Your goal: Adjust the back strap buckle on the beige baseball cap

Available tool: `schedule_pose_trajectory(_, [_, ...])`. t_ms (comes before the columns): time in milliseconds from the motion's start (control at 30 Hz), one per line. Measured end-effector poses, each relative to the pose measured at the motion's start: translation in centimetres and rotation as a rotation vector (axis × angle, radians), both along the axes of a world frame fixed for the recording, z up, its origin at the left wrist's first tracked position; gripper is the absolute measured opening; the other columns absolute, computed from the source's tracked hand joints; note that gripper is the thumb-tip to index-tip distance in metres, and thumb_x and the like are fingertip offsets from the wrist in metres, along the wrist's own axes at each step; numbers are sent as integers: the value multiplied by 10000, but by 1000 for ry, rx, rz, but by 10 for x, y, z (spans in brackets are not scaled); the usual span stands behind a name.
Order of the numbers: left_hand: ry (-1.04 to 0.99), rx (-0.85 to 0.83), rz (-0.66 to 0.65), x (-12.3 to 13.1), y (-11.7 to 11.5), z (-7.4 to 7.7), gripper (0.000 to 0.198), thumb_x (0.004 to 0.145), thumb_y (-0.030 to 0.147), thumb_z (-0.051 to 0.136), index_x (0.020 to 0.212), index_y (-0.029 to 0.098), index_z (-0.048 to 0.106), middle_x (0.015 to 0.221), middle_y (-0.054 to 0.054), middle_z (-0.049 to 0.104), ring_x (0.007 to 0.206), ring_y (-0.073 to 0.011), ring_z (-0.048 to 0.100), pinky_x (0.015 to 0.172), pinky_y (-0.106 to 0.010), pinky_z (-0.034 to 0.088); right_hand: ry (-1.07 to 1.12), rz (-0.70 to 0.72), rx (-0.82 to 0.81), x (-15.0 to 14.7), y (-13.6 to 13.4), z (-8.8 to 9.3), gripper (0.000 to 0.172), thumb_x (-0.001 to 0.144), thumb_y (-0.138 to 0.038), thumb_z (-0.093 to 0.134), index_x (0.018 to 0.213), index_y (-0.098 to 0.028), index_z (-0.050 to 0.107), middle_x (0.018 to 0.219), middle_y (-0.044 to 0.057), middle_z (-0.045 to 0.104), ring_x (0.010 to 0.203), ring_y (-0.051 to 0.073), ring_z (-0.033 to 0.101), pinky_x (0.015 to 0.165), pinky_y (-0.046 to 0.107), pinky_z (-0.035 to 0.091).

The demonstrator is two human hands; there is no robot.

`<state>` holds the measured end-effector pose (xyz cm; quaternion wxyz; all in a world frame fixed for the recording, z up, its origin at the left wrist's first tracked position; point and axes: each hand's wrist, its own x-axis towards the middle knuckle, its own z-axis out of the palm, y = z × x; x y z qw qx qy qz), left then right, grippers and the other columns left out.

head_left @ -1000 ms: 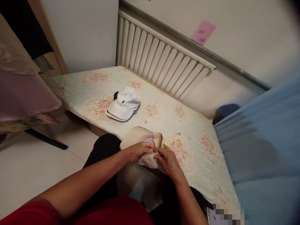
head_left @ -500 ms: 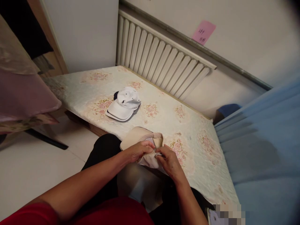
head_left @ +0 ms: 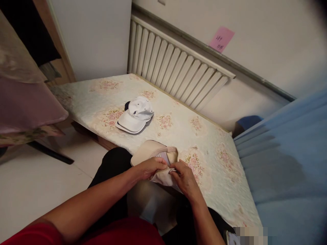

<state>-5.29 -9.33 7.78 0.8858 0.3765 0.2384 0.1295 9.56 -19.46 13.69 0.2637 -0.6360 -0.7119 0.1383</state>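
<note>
A beige cap lies over my lap at the near edge of the bed, its inside turned up and its brim to the left. My left hand is closed on the cap's fabric near its middle. On the right, my right hand pinches the cap close to the strap, with a small metallic thing at its fingers. The fingertips of both hands nearly meet. Farther back, white cap rests on the floral bed cover, with a darker cap partly showing beneath it.
A radiator runs along the wall behind the bed. Blue curtain hangs at the right. At the left are hanging clothes and a black bar above the floor. A pink note is on the wall.
The left fingers have shifted slightly on the cap, and more of its inner label shows. Both hands keep their hold. The view has tilted up a little.
</note>
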Motion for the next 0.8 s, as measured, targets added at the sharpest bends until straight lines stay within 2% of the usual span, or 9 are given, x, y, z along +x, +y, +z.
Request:
schedule_pose_trajectory(67, [-16, -15, 29, 1, -1, 1, 328, 573, 263, 759, 804, 142, 559, 636, 11, 564, 541, -103, 509, 542, -235, 352, 13, -44, 37, 1, -1, -1, 256, 775, -114, 595, 994, -242, 622, 932, 14, 668, 918, 188, 596, 1052, 444, 314])
schedule_pose_trajectory(167, [-46, -24, 35, 0, -2, 2, 328, 562, 245, 762, 806, 137, 572, 652, 2, 577, 575, -114, 533, 568, -240, 375, 50, -167, 110, 9, -4, -6, 428, 753, -185, 646, 1172, -214, 564, 1151, 82, 621, 1081, 230, 548, 996, 430, 393])
schedule_pose_trajectory(267, [-57, -36, 40, -1, -1, 4, 344, 553, 235, 764, 826, 137, 578, 677, -5, 592, 591, -126, 548, 582, -252, 392, 70, -324, 209, 20, -11, -16, 534, 742, -242, 659, 1254, -186, 518, 1275, 123, 558, 1194, 264, 484, 1026, 471, 365])
schedule_pose_trajectory(333, [-50, -46, 42, -1, -1, 5, 356, 548, 234, 766, 835, 139, 577, 680, -6, 596, 587, -132, 551, 580, -258, 395, 126, -446, 263, 26, -17, -23, 540, 736, -282, 653, 1249, -175, 523, 1285, 138, 551, 1180, 277, 501, 1003, 488, 386])
schedule_pose_trajectory(400, [-49, -45, 44, -1, -1, 5, 360, 548, 236, 767, 838, 137, 578, 686, -8, 600, 589, -133, 554, 584, -259, 397, 244, -556, 232, 29, -23, -31, 495, 730, -317, 646, 1195, -171, 559, 1176, 132, 620, 1046, 268, 588, 910, 459, 463])
schedule_pose_trajectory(467, [-58, -35, 46, -1, -1, 4, 359, 553, 240, 764, 842, 132, 580, 694, -10, 604, 591, -129, 554, 589, -257, 398, 389, -626, 130, 31, -27, -37, 417, 710, -342, 650, 1086, -166, 610, 942, 88, 693, 835, 237, 647, 782, 402, 515])
schedule_pose_trajectory(567, [-74, -16, 41, 1, -1, 2, 370, 559, 245, 762, 860, 129, 581, 709, -9, 609, 591, -124, 549, 589, -252, 396, 553, -656, 2, 29, -30, -44, 351, 677, -361, 657, 964, -160, 634, 665, 12, 666, 617, 194, 619, 641, 335, 507])
schedule_pose_trajectory(700, [-84, -11, 47, 1, 0, -1, 399, 554, 249, 764, 890, 138, 581, 733, -5, 613, 601, -127, 554, 591, -250, 396, 658, -687, -10, 25, -31, -49, 337, 657, -395, 655, 897, -160, 630, 585, -14, 627, 537, 178, 590, 563, 307, 480])
schedule_pose_trajectory(800, [-55, -10, 57, 1, 1, -2, 384, 556, 243, 761, 877, 140, 576, 716, 2, 604, 591, -122, 547, 588, -247, 390, 599, -798, 115, 19, -35, -47, 279, 669, -398, 640, 834, -174, 624, 521, -38, 566, 523, 176, 583, 549, 295, 468])
